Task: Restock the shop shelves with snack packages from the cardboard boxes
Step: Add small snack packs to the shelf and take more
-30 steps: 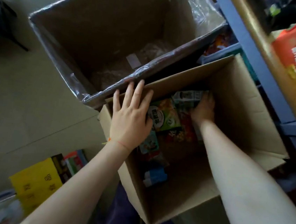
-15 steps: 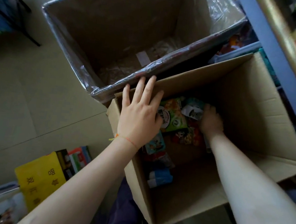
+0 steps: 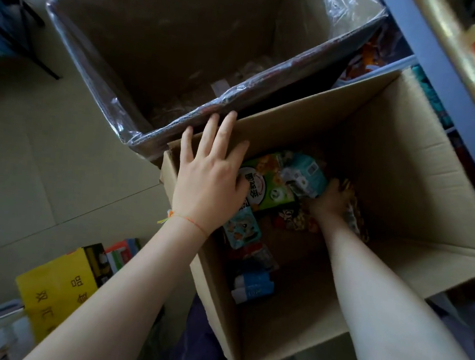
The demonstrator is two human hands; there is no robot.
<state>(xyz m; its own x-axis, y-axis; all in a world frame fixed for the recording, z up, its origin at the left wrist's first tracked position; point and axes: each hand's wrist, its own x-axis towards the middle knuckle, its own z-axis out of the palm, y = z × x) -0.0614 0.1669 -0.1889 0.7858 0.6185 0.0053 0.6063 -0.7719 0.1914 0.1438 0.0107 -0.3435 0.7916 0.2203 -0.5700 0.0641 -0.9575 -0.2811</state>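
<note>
While the left hand [image 3: 209, 182] lay flat and open-fingered on the rim of the brown cardboard box [image 3: 423, 181], the right hand [image 3: 329, 201] was down inside, gripping a teal-and-white snack packet [image 3: 304, 175]. Beside it sat a green snack packet [image 3: 267, 189], plus 2 blue-and-white tubes [image 3: 253, 287] lower down. Behind stood a bigger plastic-wrapped cardboard box [image 3: 135, 137].

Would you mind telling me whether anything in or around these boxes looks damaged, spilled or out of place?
Nothing looks damaged or spilled. The snack packages lie in a loose jumble at the bottom of the nearer cardboard box, not stacked. The plastic-wrapped box behind looks almost empty.
</note>
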